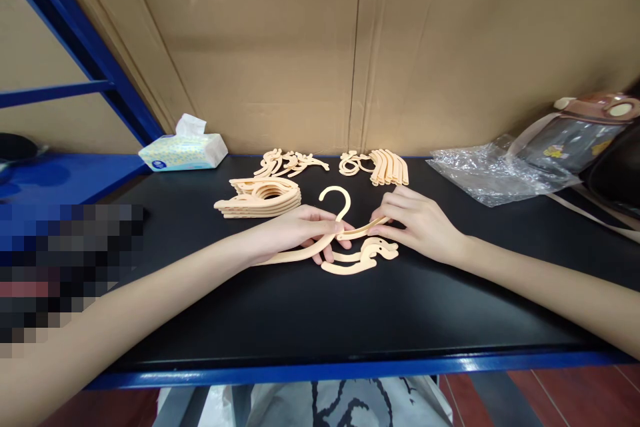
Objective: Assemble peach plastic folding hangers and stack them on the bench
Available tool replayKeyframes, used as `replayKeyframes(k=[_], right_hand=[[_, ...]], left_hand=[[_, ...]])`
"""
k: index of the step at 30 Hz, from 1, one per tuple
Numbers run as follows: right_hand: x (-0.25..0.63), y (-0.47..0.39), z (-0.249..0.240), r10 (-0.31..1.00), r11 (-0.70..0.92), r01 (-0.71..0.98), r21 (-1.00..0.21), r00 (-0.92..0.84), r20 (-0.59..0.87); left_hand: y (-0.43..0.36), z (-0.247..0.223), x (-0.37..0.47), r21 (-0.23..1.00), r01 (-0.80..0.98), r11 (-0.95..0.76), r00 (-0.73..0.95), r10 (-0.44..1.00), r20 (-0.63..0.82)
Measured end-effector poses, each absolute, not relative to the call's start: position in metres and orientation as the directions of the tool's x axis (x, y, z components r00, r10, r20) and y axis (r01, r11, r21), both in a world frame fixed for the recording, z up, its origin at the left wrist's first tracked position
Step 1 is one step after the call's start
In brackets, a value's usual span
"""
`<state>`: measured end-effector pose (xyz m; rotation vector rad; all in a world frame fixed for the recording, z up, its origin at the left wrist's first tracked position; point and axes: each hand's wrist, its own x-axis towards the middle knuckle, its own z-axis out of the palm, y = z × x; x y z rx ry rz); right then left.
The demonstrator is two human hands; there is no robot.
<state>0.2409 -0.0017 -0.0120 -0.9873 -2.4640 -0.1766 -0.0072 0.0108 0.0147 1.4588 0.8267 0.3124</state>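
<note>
A cream plastic hanger (300, 255) with its hook (345, 197) pointing up is pinched near its centre by my left hand (305, 230). My right hand (417, 220) pinches the outer end of a curved cream arm piece (364, 230), whose inner end meets the hanger below the hook. Just below the hands, loose curved cream pieces (363, 259) lie on the black table (320, 320). Behind my left hand sits a stack of cream hanger parts (260, 198).
Small cream pieces (287, 164) and a row of curved pieces (390, 167) lie at the back. A tissue box (183, 150) stands back left. Clear plastic wrap (495, 170), a bottle (565, 137) and a black bag (617, 174) are at the right.
</note>
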Motion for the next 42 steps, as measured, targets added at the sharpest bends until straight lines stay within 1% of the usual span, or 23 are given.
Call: replayKeyframes(k=[10, 17, 26, 38, 42], right_hand=[[0.2414, -0.0015, -0.0123, 0.619, 0.739, 0.672, -0.056, -0.643, 0.451], [0.2419, -0.0032, -0.0117, 0.532, 0.748, 0.659, 0.084, -0.670, 0.518], [0.2414, -0.0025, -0.0118, 0.482, 0.758, 0.640, 0.129, -0.681, 0.551], [0.2417, -0.0030, -0.0113, 0.513, 0.758, 0.647, 0.083, -0.670, 0.536], [0.2424, -0.0019, -0.0115, 0.527, 0.758, 0.649, 0.060, -0.664, 0.531]], left_hand=[[0.0092, 0.0164, -0.0059, 0.945, 0.295, 0.142, 0.686, 0.657, -0.313], [0.0103, 0.0162, -0.0060, 0.942, 0.306, 0.138, 0.697, 0.642, -0.320], [0.0108, 0.0159, -0.0064, 0.943, 0.308, 0.122, 0.711, 0.629, -0.314], [0.0071, 0.0161, -0.0032, 0.947, 0.292, 0.131, 0.685, 0.663, -0.303], [0.0071, 0.0141, -0.0035, 0.952, 0.286, 0.105, 0.693, 0.664, -0.281]])
